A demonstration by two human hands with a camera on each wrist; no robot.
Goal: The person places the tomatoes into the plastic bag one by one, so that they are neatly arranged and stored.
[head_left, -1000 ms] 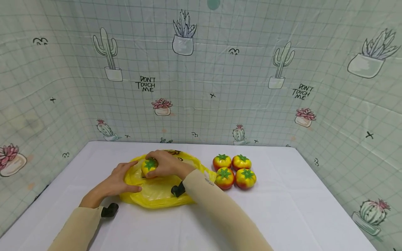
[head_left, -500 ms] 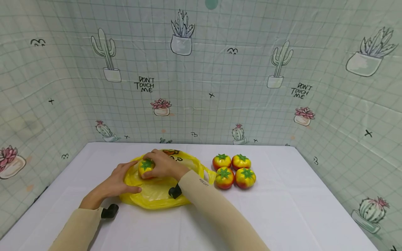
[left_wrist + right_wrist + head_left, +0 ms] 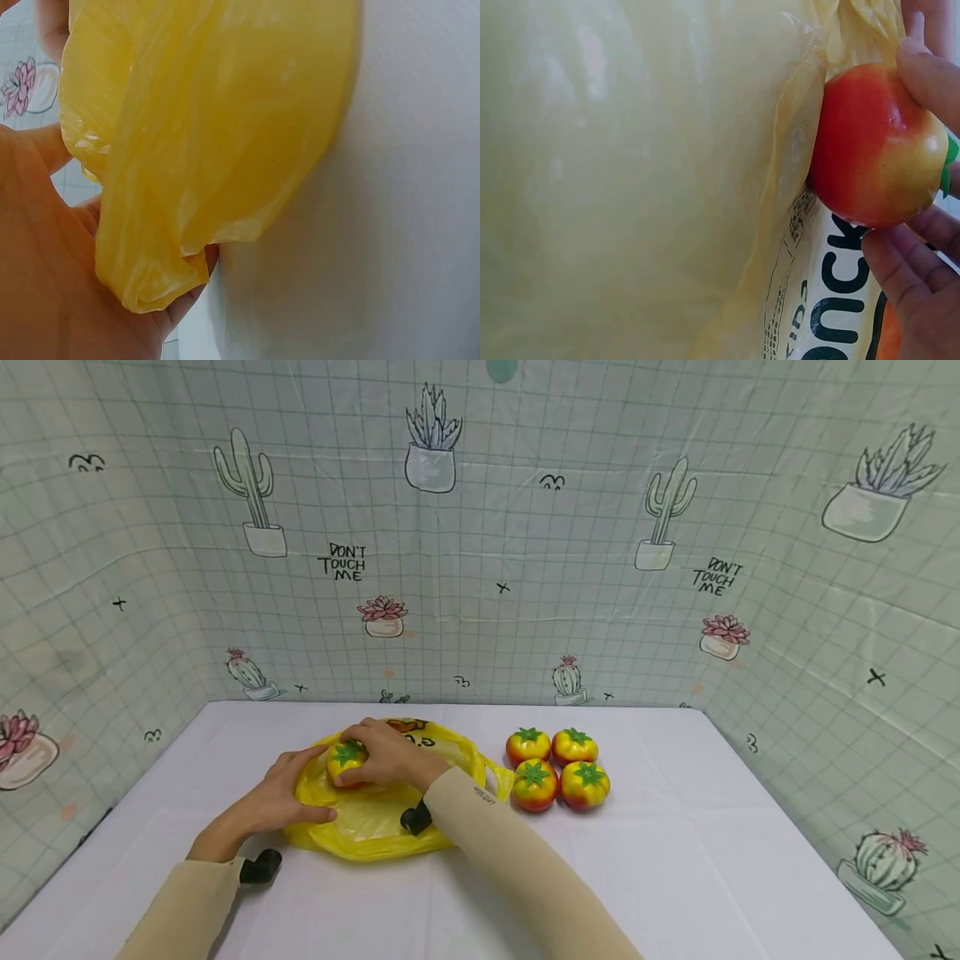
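Observation:
A yellow plastic bag [image 3: 367, 835] lies on the table with its mouth spread wide. My left hand [image 3: 273, 797] is at the bag's left side, thumb and fingers spread apart at the rim. In the left wrist view, a fold of the bag [image 3: 202, 127] hangs across that palm. My right hand [image 3: 390, 756] reaches over the bag and grips a toy tomato [image 3: 343, 765], yellow and red with a green star-shaped top. From the right wrist view, the tomato [image 3: 877, 150] sits between thumb and fingers, right against the bag's printed plastic.
Several more toy tomatoes [image 3: 535, 785] are grouped in two rows just right of the bag, close to its handle loop [image 3: 501, 779]. A white cloth covers the table [image 3: 697, 852]. Patterned fabric [image 3: 480, 527] walls in the back and both sides.
My right hand has moved the toy tomato slightly left and lower over the bag, toward the left hand. My left hand has stayed nearly still at the rim.

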